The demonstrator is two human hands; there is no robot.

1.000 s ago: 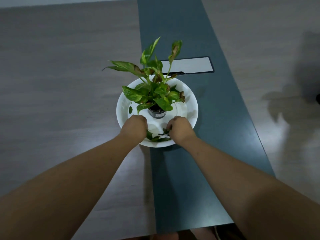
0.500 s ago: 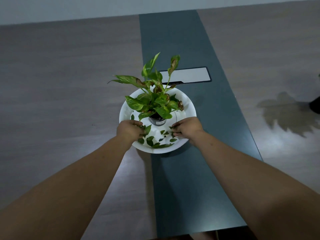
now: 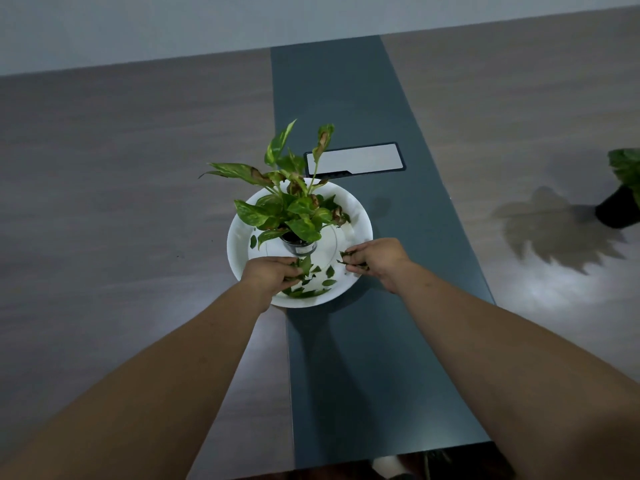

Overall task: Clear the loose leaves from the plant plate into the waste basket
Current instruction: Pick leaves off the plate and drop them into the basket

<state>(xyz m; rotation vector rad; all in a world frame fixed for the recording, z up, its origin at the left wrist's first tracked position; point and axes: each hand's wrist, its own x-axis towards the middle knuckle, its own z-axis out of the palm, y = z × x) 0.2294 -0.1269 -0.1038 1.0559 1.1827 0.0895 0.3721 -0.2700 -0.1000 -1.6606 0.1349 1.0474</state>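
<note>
There is a single view, from a camera worn on the person's head, looking forward and steeply down onto the table (image 3: 121,202). The white plate (image 3: 360,220) sits near the middle of the picture, at arm's reach. Both forearms run up from the bottom corners toward the plate. Beyond the plate the table's far edge and a pale wall (image 3: 173,22) close the top. Right of the plate, a second potted plant (image 3: 623,199) is cut off by the frame edge.

Grey wood table (image 3: 121,188) with a dark centre strip (image 3: 363,341) — another potted plant (image 3: 623,195) far right.
</note>
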